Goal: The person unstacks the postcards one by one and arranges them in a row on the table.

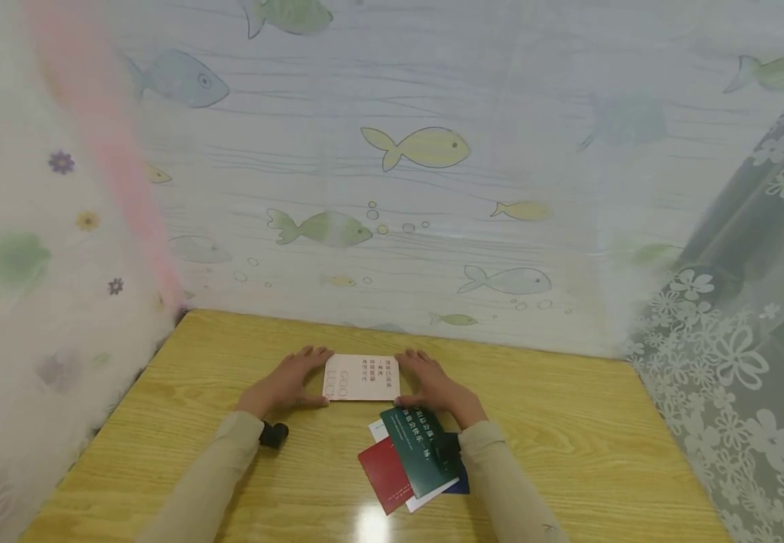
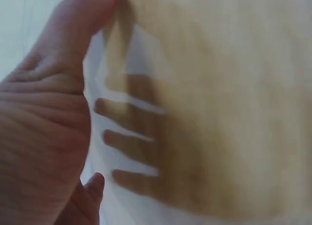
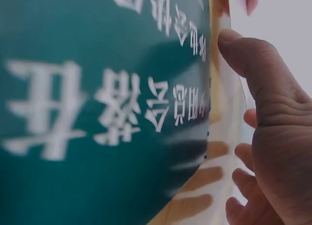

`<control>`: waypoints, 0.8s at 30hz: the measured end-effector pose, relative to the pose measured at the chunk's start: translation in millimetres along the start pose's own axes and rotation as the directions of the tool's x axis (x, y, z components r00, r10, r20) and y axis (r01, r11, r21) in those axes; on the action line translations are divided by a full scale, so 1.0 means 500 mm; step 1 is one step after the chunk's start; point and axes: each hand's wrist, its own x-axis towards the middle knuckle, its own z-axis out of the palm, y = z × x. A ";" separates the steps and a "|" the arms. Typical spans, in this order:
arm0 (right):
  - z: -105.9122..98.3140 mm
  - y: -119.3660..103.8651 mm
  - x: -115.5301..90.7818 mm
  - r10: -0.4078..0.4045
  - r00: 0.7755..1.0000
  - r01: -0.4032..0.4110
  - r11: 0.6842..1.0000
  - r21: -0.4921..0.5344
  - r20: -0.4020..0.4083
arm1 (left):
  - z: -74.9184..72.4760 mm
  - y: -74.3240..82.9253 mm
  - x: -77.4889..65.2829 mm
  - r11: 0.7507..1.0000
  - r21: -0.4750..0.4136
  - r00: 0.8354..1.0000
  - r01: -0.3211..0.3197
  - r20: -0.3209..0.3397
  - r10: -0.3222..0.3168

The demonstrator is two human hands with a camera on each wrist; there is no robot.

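A pale pink card (image 1: 361, 388) printed with "GOOD LUCK" and dark characters is between both hands, its long side running left to right. My left hand (image 1: 290, 379) holds its left end, thumb at the near corner and fingers at the far corner. On the right end, my right hand (image 1: 433, 385) holds it the same way. Below the right hand lies a dark green card (image 1: 419, 456) with white characters, fanned over a red card (image 1: 385, 471), a white card (image 1: 426, 495) and a blue card (image 1: 460, 487). The left wrist view shows mostly the left hand's shadow on wood.
The yellow wooden table (image 1: 568, 452) reaches back to a fish-printed curtain (image 1: 405, 226). A flowered curtain (image 1: 738, 377) hangs along the right edge, and a pale flowered sheet (image 1: 46, 302) along the left. Each wrist wears a small black camera, the left camera (image 1: 274, 434) standing beside the sleeve.
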 end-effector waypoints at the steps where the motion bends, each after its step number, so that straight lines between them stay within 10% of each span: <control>1: 0.000 0.004 0.006 0.000 1.000 0.000 1.000 -0.003 0.003 | -0.004 0.000 0.005 1.000 0.006 1.000 0.006 0.007 -0.006; 24: -0.018 0.029 0.070 0.053 0.997 -0.050 0.998 -0.049 0.054 | -0.049 -0.012 0.074 0.992 0.075 0.984 0.106 0.135 -0.115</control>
